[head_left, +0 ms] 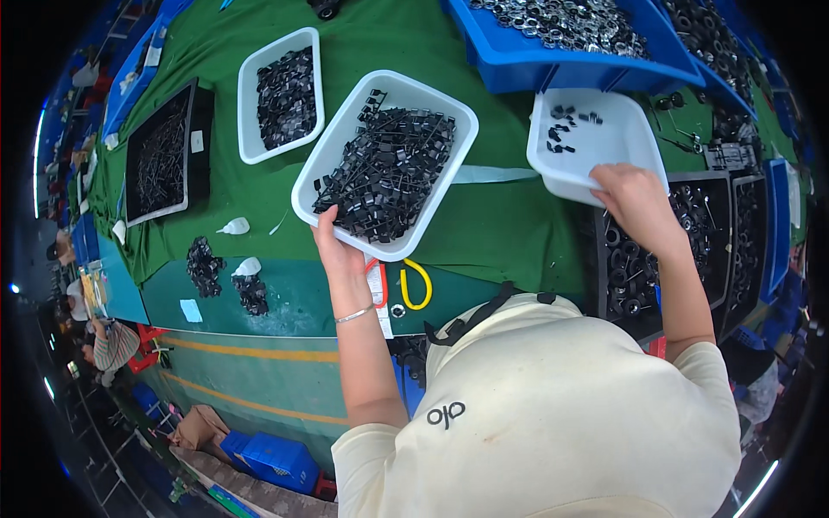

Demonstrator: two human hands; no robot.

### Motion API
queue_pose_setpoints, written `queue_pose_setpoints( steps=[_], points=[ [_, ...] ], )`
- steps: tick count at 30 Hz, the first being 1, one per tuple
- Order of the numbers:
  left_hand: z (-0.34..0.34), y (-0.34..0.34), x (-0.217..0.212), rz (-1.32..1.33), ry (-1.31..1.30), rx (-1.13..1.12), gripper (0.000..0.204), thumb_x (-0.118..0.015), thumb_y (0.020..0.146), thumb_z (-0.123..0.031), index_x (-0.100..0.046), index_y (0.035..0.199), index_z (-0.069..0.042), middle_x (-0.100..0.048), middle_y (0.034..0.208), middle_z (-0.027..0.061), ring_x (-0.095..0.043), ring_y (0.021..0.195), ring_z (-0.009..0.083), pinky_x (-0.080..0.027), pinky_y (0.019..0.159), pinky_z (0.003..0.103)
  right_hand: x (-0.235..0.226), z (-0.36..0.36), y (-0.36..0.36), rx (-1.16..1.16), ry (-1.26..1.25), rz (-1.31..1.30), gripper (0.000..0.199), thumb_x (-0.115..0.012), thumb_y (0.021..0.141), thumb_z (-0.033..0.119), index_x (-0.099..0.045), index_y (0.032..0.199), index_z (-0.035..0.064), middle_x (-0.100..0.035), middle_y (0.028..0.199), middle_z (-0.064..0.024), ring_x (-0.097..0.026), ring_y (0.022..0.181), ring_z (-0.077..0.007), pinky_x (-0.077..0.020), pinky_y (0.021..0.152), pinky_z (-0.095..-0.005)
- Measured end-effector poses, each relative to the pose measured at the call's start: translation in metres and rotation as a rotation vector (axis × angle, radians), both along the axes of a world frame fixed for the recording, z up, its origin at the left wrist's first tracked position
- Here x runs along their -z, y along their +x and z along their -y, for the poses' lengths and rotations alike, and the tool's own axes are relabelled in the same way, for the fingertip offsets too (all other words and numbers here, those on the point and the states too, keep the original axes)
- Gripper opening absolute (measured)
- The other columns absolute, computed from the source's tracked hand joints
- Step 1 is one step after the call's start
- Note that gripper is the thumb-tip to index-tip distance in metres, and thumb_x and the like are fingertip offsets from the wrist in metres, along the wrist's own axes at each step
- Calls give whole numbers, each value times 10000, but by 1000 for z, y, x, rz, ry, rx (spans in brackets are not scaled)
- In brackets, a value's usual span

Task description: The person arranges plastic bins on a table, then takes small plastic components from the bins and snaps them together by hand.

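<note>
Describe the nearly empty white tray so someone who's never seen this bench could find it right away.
Start at the green table and look to its right side, just below the blue bin of shiny metal rings. The tray sits there with the right hand on its near edge. Unlike the other white trays, it holds only a few black parts.

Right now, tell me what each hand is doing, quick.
Left hand: closed on the rim of the full white tray.
Right hand: gripping the edge of the nearly empty white tray.
</note>
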State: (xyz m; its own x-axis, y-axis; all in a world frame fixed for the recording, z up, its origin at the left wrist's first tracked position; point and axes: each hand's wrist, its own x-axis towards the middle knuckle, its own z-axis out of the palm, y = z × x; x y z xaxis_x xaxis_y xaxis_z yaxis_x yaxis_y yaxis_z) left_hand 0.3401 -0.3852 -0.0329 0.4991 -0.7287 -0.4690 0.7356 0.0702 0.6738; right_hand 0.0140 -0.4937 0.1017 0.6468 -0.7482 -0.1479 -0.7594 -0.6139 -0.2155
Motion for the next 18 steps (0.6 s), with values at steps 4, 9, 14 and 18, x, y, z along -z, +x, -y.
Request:
queue_pose_setpoints(
  steps=[4,9,14,18],
  points=[
    [-22,2,-11,-22,11,-79,419,-467,646,-92,-355,1041,-10,-439,975,122,-448,878,235,-388,743,356,-3,-31,35,-113,-40,-57,82,-463,587,41,-418,655,33,-455,592,-89,-494,572,-225,-398,489,-312],
    [-68,9,-13,-18,73,-224,361,-454,663,-128,-400,995,2,-472,952,119,-471,857,238,-390,742,357,7,-65,64,-125,88,-69,115,-445,609,17,-405,717,15,-455,616,-104,-493,544,-247,-390,454,-324],
    [-102,19,2,-76,141,-281,354,-453,677,-142,-403,998,-1,-473,962,120,-470,863,235,-381,753,347,36,-84,85,-215,350,-1,192,-431,621,4,-377,805,10,-472,660,-139,-495,549,-288,-404,483,-359],
    [-104,32,21,-99,98,-234,352,-457,708,-166,-403,1008,9,-478,962,123,-468,872,233,-377,754,339,99,-102,99,-220,327,-119,184,-454,665,87,-377,817,17,-471,681,-153,-505,573,-301,-414,497,-362]
  ],
)
